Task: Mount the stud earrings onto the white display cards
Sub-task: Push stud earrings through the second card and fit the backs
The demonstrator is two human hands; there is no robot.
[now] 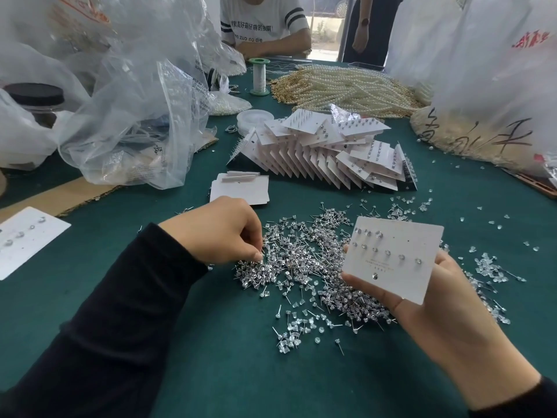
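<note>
A heap of loose silver stud earrings [304, 254] lies on the green table [235, 366] in front of me. My left hand [223, 233] is down at the heap's left edge, its fingertips pinched among the studs; whether a stud is between them I cannot tell. My right hand [446, 315] holds a white display card [398, 267] tilted above the heap's right side. Several studs sit in the card's two rows. Blank white cards [241, 188] lie just beyond my left hand. A stack of filled cards [325, 152] stands further back.
Clear plastic earring backs [485, 263] are scattered right of the heap. Crumpled plastic bags [126, 116] fill the left side, pearl strands [346, 86] and big bags [482, 70] the far right. Another card [27, 239] lies at the left edge. A person [265, 25] sits across the table.
</note>
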